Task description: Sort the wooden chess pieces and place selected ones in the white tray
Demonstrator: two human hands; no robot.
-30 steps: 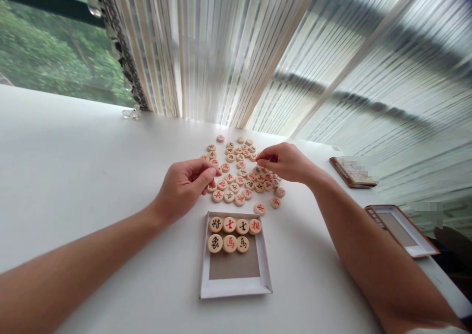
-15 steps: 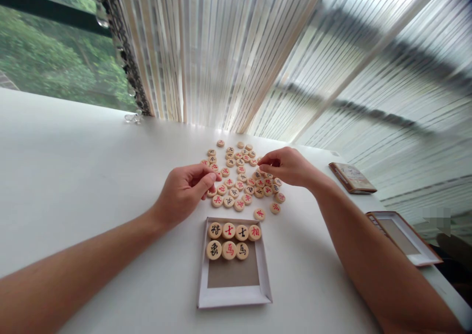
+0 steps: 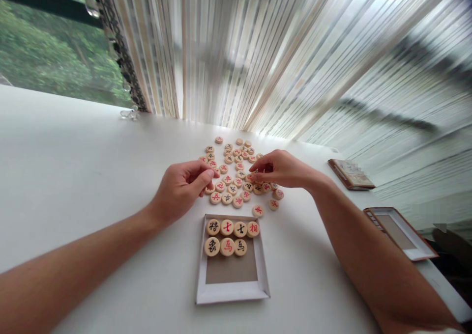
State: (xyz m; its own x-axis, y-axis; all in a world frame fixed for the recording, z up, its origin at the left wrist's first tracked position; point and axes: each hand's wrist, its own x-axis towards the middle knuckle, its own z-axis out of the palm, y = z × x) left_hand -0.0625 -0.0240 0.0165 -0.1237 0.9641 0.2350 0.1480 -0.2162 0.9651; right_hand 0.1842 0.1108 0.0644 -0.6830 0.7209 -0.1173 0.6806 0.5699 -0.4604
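Several round wooden pieces with red or black characters lie spread on the white table, among them a red-marked piece (image 3: 238, 202) near the front. My left hand (image 3: 186, 182) is at the left edge of the spread, fingers curled and thumb against the index finger; what it holds, if anything, is hidden. Over the right part of the spread is my right hand (image 3: 280, 169), palm down, thumb and index finger apart above the pieces. Nearer to me, a shallow white box (image 3: 232, 293) holds two rows of pieces, including a black-marked one (image 3: 212, 247) at its left.
A small brown-edged box or book (image 3: 352, 174) lies at the right on the white table (image 3: 121, 265). Closer on that side is an open brown-rimmed tray (image 3: 400, 231), partly behind my right forearm. String curtains (image 3: 221, 54) hang behind the pieces.
My right hand has moved slightly left and down over the pieces, and its thumb and index finger have spread apart. The left hand keeps nearly the same pose. The view has shifted a little.
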